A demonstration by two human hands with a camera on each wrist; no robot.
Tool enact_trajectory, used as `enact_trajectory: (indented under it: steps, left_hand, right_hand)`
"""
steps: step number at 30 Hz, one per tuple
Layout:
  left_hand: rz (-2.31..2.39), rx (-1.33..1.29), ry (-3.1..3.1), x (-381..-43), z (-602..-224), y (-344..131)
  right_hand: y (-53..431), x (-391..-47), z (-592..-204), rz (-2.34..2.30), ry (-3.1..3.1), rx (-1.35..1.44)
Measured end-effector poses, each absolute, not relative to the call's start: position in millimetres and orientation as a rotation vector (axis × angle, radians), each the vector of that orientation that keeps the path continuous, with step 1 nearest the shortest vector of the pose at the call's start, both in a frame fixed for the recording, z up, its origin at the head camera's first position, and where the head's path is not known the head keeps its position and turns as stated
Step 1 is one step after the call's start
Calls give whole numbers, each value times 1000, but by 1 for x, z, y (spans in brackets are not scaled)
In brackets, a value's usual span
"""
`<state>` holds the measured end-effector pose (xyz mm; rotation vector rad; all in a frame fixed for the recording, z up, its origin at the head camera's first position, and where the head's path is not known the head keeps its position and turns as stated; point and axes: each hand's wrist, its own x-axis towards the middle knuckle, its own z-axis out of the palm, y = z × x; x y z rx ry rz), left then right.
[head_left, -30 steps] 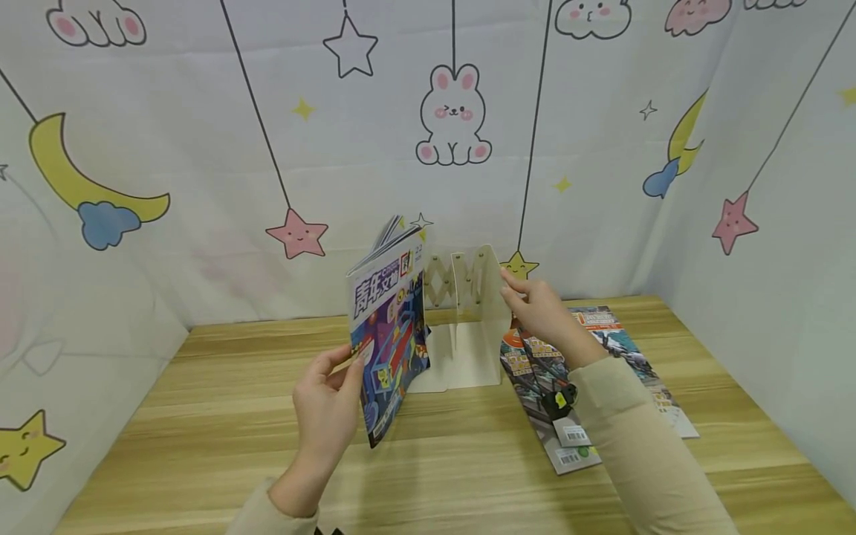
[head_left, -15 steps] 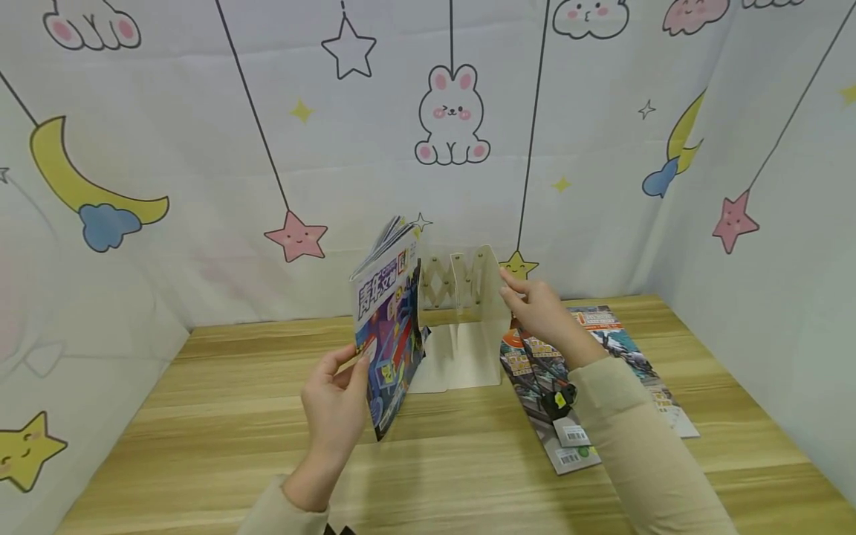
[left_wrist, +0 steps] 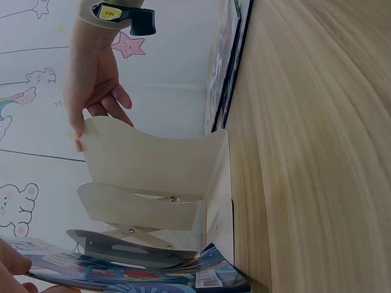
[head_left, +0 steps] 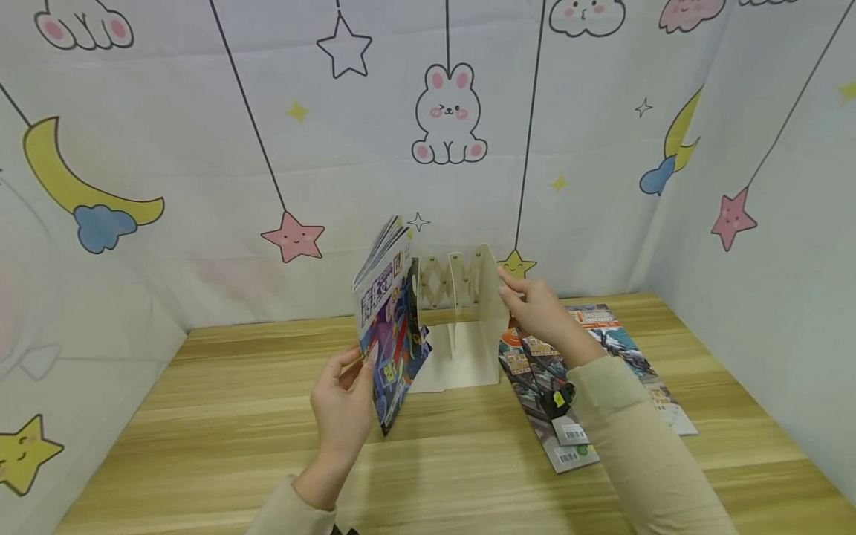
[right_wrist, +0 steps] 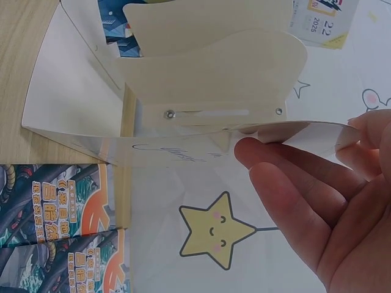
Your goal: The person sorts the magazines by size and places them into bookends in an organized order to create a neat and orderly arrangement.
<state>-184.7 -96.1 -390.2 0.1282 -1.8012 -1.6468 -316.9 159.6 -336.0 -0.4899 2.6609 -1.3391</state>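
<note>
My left hand point(head_left: 342, 401) pinches the near edge of a colourful magazine point(head_left: 386, 334), thumb on its cover. Held upright and angled, the magazine overlaps the left part of a cream expandable book stand point(head_left: 493, 305), hiding that end in the head view. Its pages fan apart at the top. Thumb and fingertips of my right hand point(head_left: 542, 316) pinch the upper edge of the stand's right end panel. From the right wrist, the other fingers point(right_wrist: 281, 201) lie along the panel's outer face. In the left wrist view, the magazine's lower corner point(left_wrist: 211, 278) is beside the stand's base.
Overlapping magazines point(head_left: 548, 386) lie on the wooden table point(head_left: 221, 416) to the right of the stand, partly under my right forearm. A dark wrist device point(head_left: 558, 401) sits at that cuff. Behind the table hangs a white cloth point(head_left: 200, 186) printed with stars and a rabbit.
My left hand has moved slightly right and away from me, and the magazine has turned more edge-on beside the stand. The right hand keeps its hold on the end panel.
</note>
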Motion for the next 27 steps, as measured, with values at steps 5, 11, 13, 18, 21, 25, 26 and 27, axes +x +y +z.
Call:
enact_trajectory:
  steps: [5, 11, 13, 18, 21, 25, 26, 27]
  left_hand:
    - [-1646, 132, -1806, -186, -393, -96]
    - [-1604, 128, -1867, -187, -395, -98]
    - [-1551, 128, -1916, -186, -396, -100]
    - [-1311, 123, -2060, -184, -396, -106]
    - [-1244, 112, -2099, -184, -395, -109]
    - [-1290, 120, -2114, -183, -393, -111]
    - [-1315, 128, -2113, -183, -392, -111]
    - [-1339, 138, -2109, -183, -392, -111]
  right_hand:
    - [160, -317, -335, -1339, 2666, -502]
    - [160, -317, -336, -1340, 2667, -512]
    - [159, -316, -336, -1347, 2664, -504]
    - [160, -315, -335, -1352, 2665, -500]
    - [160, -315, -335, -1347, 2669, -504]
    - [160, -315, -336, -1341, 2670, -499]
    - [160, -315, -336, -1338, 2671, -502]
    - [160, -315, -336, -1337, 2671, -502]
